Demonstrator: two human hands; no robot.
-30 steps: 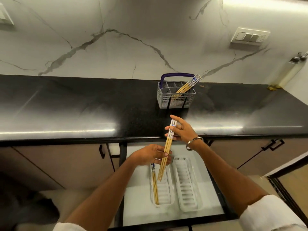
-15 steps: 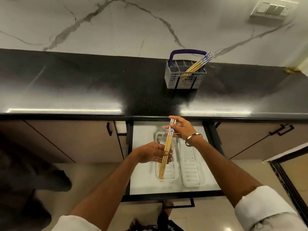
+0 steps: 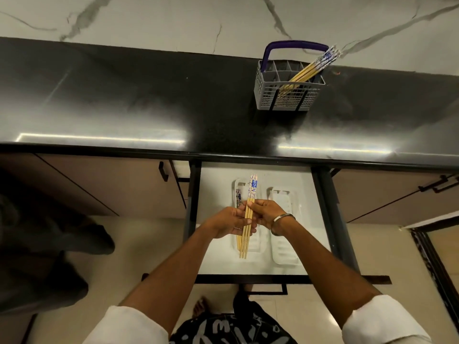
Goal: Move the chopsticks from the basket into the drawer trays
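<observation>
A small bundle of bamboo chopsticks (image 3: 249, 209) with blue-patterned tops is held upright-lengthwise over the open white drawer (image 3: 285, 175). My left hand (image 3: 229, 222) and my right hand (image 3: 267, 213) both grip the bundle at its middle, above the left tray (image 3: 236, 184). A pair of chopsticks (image 3: 238, 197) lies in that left tray, partly hidden by my left hand. The right tray (image 3: 284, 247) holds nothing visible. On the black counter the grey basket (image 3: 285, 100) with a purple handle holds several more chopsticks (image 3: 313, 69) leaning right.
The black counter's front edge (image 3: 223, 156) overhangs the back of the drawer. Closed cabinet doors with black handles flank the drawer on both sides. A marble wall (image 3: 173, 21) backs the counter. My feet (image 3: 201, 306) stand on the floor below the drawer front.
My view has tilted down. My right hand slid down the bundle to meet my left hand at its middle, and the bundle lowered over the left tray.
</observation>
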